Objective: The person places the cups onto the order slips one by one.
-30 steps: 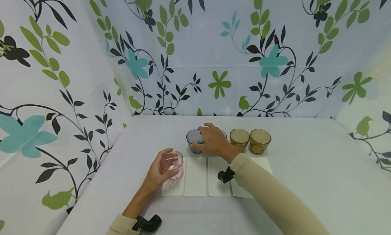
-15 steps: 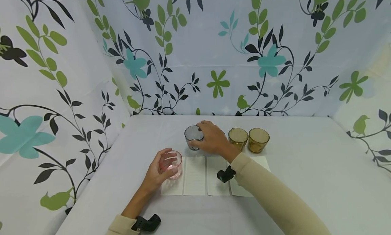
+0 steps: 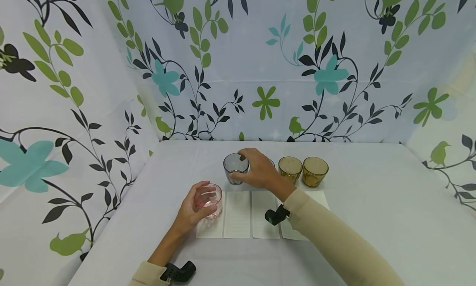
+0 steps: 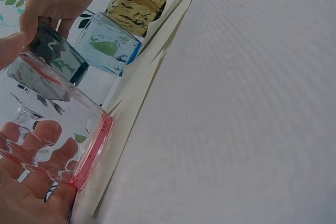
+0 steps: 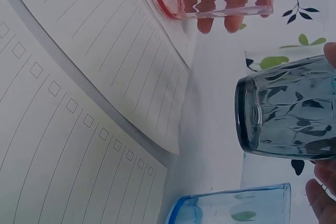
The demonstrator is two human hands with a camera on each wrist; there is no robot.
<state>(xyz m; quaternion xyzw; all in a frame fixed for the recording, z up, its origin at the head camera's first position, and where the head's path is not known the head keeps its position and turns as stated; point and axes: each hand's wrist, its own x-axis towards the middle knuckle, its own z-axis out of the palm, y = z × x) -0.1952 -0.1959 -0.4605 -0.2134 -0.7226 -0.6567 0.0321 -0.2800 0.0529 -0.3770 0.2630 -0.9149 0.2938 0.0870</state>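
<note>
In the head view my left hand (image 3: 186,215) curls thumb and fingers round a clear pink glass (image 3: 218,200), upright over the leftmost paper strip (image 3: 209,231). Farther back, my right hand (image 3: 260,170) grips a smoky grey glass (image 3: 235,168) between thumb and fingertips, from its right side. Seen from the right wrist, the grey glass (image 5: 286,111) has its thick base farther from the paper than the blue glass (image 5: 236,205). That blue glass (image 4: 105,45) is mostly hidden behind my right hand in the head view.
Two amber glasses (image 3: 315,172) stand side by side right of my right hand. Several ruled paper strips (image 3: 237,215) lie in a row on the white table (image 3: 372,220). A patterned cloth (image 3: 223,71) hangs behind the table's back edge.
My right hand has taken hold of the grey glass, which has shifted slightly away from me and left. My left hand and the pink glass have stayed in place.
</note>
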